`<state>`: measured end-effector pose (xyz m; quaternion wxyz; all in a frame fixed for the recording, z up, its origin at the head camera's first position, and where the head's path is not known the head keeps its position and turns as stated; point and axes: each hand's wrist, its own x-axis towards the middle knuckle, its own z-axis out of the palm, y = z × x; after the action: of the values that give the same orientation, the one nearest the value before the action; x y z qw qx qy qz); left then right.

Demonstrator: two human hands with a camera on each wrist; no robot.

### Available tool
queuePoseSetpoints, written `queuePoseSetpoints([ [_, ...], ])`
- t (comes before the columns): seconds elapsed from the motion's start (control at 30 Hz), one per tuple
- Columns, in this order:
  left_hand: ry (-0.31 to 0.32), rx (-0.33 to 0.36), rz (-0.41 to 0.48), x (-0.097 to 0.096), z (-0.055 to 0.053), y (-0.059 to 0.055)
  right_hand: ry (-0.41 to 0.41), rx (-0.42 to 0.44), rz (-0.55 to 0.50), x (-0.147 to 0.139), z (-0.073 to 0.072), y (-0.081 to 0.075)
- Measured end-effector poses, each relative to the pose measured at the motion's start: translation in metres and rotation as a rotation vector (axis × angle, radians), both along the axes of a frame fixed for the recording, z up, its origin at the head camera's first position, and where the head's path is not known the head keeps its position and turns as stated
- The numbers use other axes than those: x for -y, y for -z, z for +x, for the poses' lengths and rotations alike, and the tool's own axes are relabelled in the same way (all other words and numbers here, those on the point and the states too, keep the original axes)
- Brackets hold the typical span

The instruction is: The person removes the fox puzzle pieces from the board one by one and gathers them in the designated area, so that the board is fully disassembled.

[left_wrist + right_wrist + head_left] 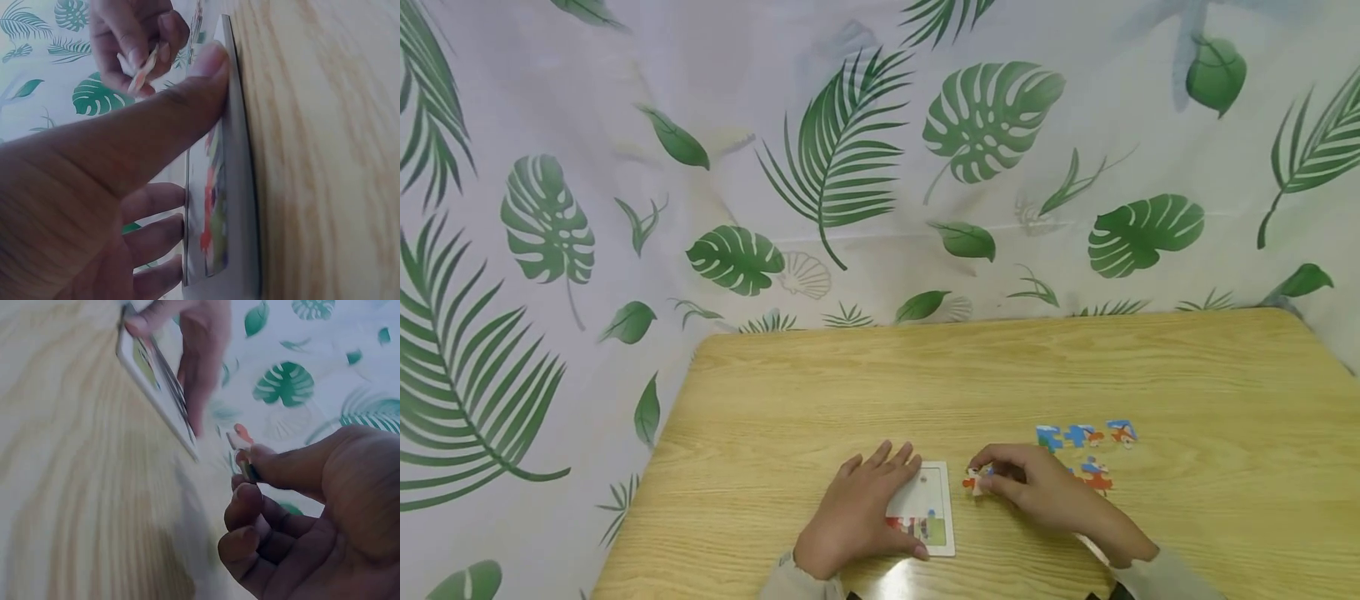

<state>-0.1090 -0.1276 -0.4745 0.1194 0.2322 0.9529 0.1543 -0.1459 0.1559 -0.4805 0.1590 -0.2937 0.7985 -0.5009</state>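
My left hand point(867, 510) rests over a white-edged jigsaw tray point(949, 517), fingers spread and fairly straight. Its thumb point(209, 62) lies on the tray's near rim in the left wrist view. Joined pieces point(931, 531) fill the lower part of the tray; the hand hides the left side. Between thumb and fingertips, my right hand point(1048, 490) pinches a jigsaw piece point(975, 483) printed in red, white and blue. That piece is held just right of the tray, apart from it. The right wrist view shows the same piece point(240, 437) tilted, partly covered by the fingertips.
Several loose jigsaw pieces point(1096, 477) lie beyond and right of my right hand, some partly hidden by it. The wooden table point(790, 392) ends at a leaf-patterned cloth point(865, 250) behind and on the left.
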Motion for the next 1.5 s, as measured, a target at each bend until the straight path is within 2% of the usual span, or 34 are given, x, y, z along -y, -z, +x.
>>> queuePoseSetpoints([
  [0.17, 0.031, -0.025, 0.012, 0.004, -0.002, 0.005, 0.050, -0.086, 0.017, -0.035, 0.000, 0.001],
  [0.33, 0.042, 0.015, 0.082, 0.019, -0.002, 0.011, 0.076, -0.135, -0.019, -0.070, 0.000, 0.004],
  [0.47, 0.034, 0.023, 0.092, 0.034, -0.002, 0.005, 0.145, -0.082, -0.059, -0.092, 0.000, 0.004],
  [0.6, 0.030, 0.024, 0.092, 0.048, -0.001, 0.002, 0.249, -0.013, -0.035, -0.114, -0.001, 0.001],
  [0.8, -0.004, 0.032, 0.114, 0.054, 0.005, 0.002, 0.301, -0.064, 0.013, -0.149, -0.007, 0.001],
  [0.97, -0.029, 0.057, 0.127, 0.056, 0.008, 0.003, 0.326, -0.089, 0.089, -0.158, -0.008, 0.007],
  [1.23, -0.023, 0.108, 0.144, 0.054, 0.009, 0.001, 0.374, -0.077, 0.284, -0.161, -0.005, 0.009],
  [1.5, -0.027, 0.118, 0.148, 0.052, 0.008, 0.000, 0.342, -0.090, 0.340, -0.163, -0.002, 0.009],
])
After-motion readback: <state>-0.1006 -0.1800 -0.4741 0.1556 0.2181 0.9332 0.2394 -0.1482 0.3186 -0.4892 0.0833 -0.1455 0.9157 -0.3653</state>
